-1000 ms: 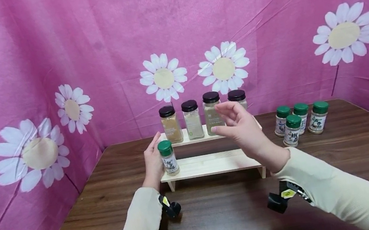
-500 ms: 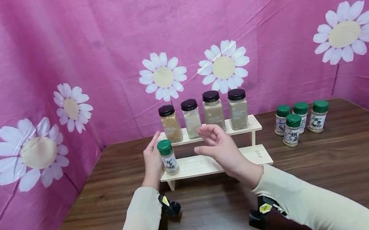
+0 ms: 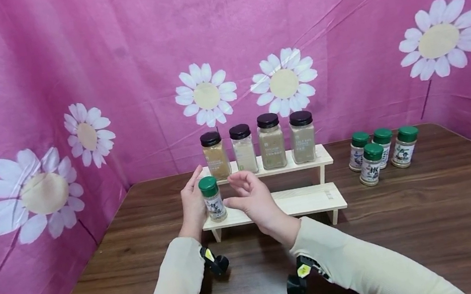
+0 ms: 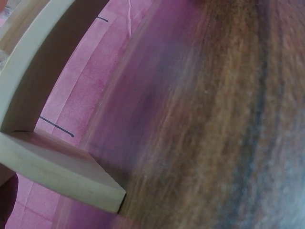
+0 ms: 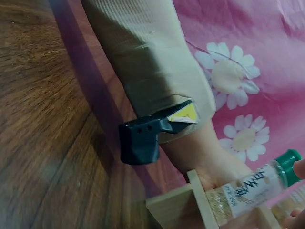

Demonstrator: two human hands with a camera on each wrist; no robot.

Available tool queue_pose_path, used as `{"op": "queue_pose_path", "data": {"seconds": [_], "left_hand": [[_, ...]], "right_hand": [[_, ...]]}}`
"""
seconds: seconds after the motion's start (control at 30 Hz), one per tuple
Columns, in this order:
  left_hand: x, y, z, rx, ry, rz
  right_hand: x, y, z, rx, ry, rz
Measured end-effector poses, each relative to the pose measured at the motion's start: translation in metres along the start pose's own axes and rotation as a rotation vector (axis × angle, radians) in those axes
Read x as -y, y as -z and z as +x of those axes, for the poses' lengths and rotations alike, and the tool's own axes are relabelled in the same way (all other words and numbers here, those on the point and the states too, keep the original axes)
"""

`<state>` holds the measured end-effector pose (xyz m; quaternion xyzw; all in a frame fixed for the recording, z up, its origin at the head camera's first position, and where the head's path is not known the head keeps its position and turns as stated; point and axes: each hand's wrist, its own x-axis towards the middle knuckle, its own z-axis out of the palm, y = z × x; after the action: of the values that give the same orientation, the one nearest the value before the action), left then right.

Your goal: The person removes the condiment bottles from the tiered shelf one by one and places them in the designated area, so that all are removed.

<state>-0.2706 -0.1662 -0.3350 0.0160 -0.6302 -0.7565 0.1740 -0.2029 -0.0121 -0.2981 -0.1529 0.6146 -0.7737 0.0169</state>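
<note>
A small spice jar (image 3: 215, 206) with a green cap and white label stands upright at the left end of the rack's lower shelf (image 3: 288, 204). My left hand (image 3: 192, 208) is against its left side, fingers extended upward; the jar hides part of the palm. My right hand (image 3: 258, 203) is just right of the jar, thumb and fingers spread with nothing between them. Whether the thumb touches the label I cannot tell. In the right wrist view the jar (image 5: 255, 192) shows beside the left hand's wrist. The left wrist view shows the rack's wooden leg (image 4: 66, 171).
Several black-capped square spice jars (image 3: 272, 147) line the upper shelf (image 3: 322, 156). Several green-capped jars (image 3: 371, 168) stand together on the brown wooden table (image 3: 443, 208) at the right. A pink daisy-print cloth (image 3: 133, 61) hangs behind.
My right hand has moved left and down from in front of the upper-shelf jars to beside the green-capped jar. The left hand and that jar have stayed in place.
</note>
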Motion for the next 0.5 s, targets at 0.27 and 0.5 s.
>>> {"op": "queue_pose_path", "data": {"seconds": [0.27, 0.5], "left_hand": [[-0.001, -0.001, -0.001, 0.008, 0.006, -0.017], [-0.003, 0.001, -0.001, 0.004, -0.001, -0.024]], "right_hand": [[-0.012, -0.013, 0.007, -0.003, -0.029, -0.027], [-0.025, -0.020, 0.009, -0.011, -0.031, -0.061]]}}
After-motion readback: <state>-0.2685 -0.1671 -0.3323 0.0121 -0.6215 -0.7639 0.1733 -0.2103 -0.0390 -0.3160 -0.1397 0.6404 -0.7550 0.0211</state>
